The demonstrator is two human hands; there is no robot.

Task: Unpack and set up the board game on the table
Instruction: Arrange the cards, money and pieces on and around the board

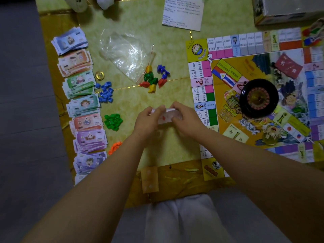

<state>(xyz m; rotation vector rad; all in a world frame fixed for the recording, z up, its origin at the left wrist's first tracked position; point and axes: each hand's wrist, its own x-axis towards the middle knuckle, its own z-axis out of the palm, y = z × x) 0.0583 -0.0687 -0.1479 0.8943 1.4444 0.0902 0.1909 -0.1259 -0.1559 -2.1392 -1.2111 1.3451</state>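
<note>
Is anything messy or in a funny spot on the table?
Mostly tidy. The crumpled clear bag lies in the middle, with red, yellow, green and blue tokens jumbled at its mouth, unlike the sorted blue pieces and green pieces.

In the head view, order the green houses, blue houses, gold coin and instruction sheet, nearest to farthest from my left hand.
From the left hand, gripping the small pack:
1. green houses, just left.
2. blue houses, left, farther up.
3. gold coin, beside the banknotes.
4. instruction sheet, far edge.
</note>
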